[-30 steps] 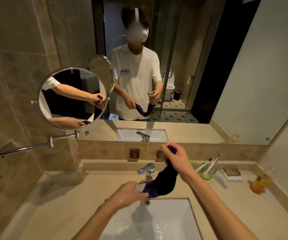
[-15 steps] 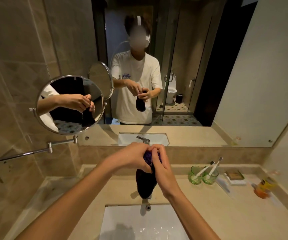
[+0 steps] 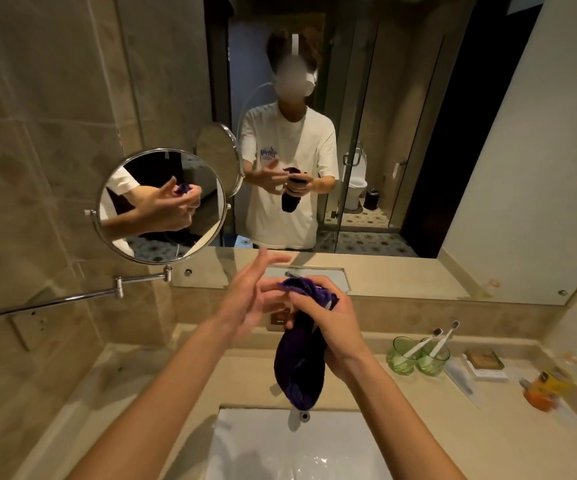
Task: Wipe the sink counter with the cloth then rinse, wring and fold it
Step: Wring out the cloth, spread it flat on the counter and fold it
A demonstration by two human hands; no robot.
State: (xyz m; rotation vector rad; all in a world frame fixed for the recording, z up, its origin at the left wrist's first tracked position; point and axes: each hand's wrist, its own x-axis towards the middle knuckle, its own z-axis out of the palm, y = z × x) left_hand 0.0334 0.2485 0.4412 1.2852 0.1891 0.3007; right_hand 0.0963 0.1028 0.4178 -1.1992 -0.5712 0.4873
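Note:
A dark purple cloth [image 3: 300,368] hangs bunched and twisted above the white sink [image 3: 297,448]. My right hand [image 3: 328,323] grips its upper end, fingers curled round it. My left hand [image 3: 249,299] is just left of the cloth with fingers spread and straight, holding nothing. Behind the hanging cloth the faucet is mostly hidden. The beige counter [image 3: 134,393] runs on both sides of the sink.
A round swing-arm mirror [image 3: 162,206] juts from the left wall over a chrome rail [image 3: 55,301]. Two green glasses with toothbrushes [image 3: 418,355], a soap dish [image 3: 484,360] and an orange bottle [image 3: 543,386] sit on the right counter. The wall mirror [image 3: 384,133] spans the back.
My left hand has let go of the cloth's top and opened, moving left. The cloth, earlier stretched between both hands, hangs from my right hand alone.

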